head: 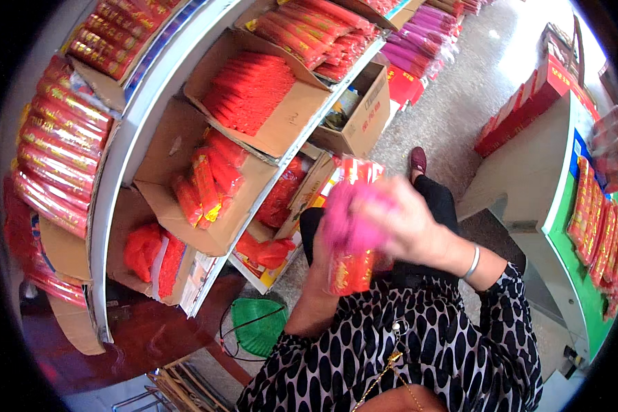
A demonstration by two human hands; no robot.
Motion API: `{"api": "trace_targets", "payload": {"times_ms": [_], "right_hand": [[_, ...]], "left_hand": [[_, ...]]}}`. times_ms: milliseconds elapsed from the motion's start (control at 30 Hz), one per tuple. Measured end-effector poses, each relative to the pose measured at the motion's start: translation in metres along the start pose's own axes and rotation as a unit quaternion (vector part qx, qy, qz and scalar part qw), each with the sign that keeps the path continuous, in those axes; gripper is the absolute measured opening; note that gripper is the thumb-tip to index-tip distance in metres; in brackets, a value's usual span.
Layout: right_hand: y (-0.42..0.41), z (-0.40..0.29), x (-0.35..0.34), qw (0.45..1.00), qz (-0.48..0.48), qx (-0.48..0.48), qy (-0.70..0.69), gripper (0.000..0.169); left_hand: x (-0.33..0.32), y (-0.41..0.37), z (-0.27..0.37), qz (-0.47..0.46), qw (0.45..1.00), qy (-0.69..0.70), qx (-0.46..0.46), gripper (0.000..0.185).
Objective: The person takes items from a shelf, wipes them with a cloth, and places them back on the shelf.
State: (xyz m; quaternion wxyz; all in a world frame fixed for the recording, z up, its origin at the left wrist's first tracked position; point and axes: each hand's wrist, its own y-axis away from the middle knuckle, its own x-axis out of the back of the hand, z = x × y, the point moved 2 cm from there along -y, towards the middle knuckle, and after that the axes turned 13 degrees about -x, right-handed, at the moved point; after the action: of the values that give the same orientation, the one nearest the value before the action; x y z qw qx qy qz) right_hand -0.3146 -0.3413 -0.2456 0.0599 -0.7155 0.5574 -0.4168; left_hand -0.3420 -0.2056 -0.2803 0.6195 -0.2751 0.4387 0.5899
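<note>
A plastic-wrapped red packet with gold markings (349,275) is held upright in front of my body, with its clear wrapping catching light at the top. My left hand (322,252) grips it from the left side. Against the packet's middle is a pink cloth (355,216), blurred by motion. My right hand (399,216), with a silver bangle on the wrist, is closed on that cloth and presses it to the packet. The fingers of my left hand are largely hidden behind the packet and the cloth.
Shelves at the left hold cardboard boxes (293,121) of red packets (250,92). A green plastic basket (257,327) sits low beside them. To the right, a green-topped counter (566,242) bears more red packets (589,216). Pink bundles (417,41) and an open carton (365,116) stand along the aisle.
</note>
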Motion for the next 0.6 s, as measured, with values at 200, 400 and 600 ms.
{"api": "trace_targets", "payload": {"times_ms": [200, 400, 600], "right_hand": [[-0.013, 0.002, 0.009, 0.998, 0.037, -0.040, -0.025, 0.061], [-0.021, 0.000, -0.007, 0.991, -0.074, 0.073, -0.083, 0.050], [-0.117, 0.064, 0.043, 0.993, 0.101, -0.006, -0.056, 0.064]], "left_hand": [[0.012, 0.002, 0.011, -0.026, 1.000, 0.000, 0.008, 0.049], [0.013, -0.037, 0.033, -0.002, 0.999, 0.011, 0.032, 0.056], [-0.065, -0.087, 0.055, -0.143, 0.987, -0.068, 0.024, 0.040]]}}
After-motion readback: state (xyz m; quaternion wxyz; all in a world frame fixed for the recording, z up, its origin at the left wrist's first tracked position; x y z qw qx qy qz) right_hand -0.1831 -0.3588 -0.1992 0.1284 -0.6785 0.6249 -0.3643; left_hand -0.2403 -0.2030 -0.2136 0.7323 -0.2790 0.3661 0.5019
